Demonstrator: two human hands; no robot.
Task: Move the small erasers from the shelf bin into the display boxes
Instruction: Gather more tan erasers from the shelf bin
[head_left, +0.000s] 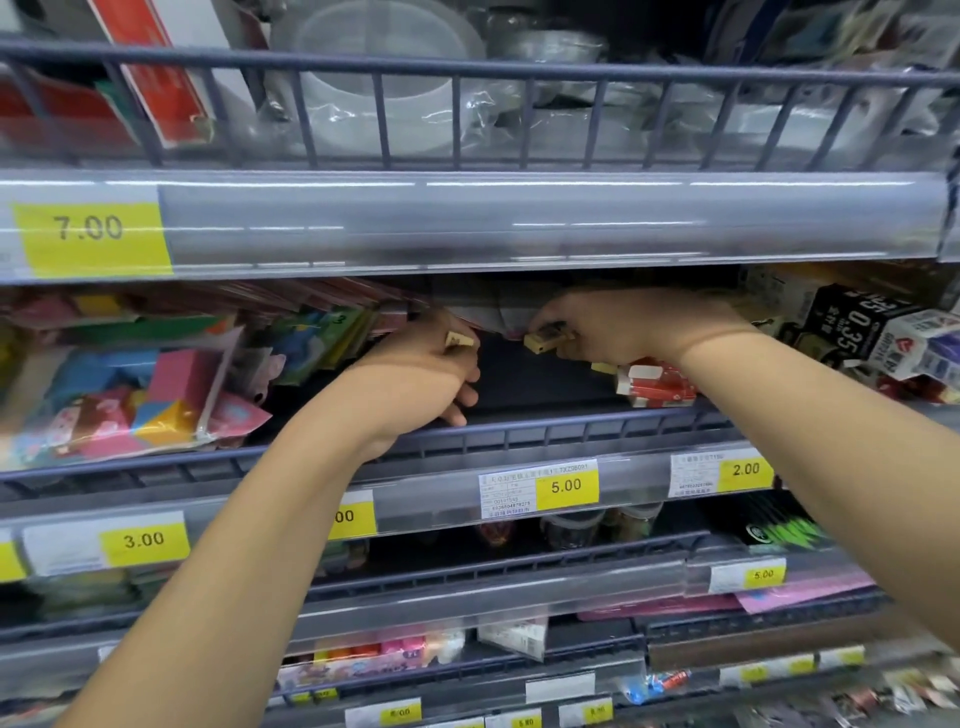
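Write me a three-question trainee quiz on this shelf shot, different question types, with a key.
1. True or false: the left hand is holding nothing.
2. Multiple choice: the price tag on the rail below the right hand reads A) 7.00 B) 5.00 C) 9.00.
3. Fill in: the red and white boxes lie just below the ____ wrist.

Key
1. False; its fingers curl and pinch a small cream eraser.
2. B.
3. Right; that hand also pinches a cream eraser.
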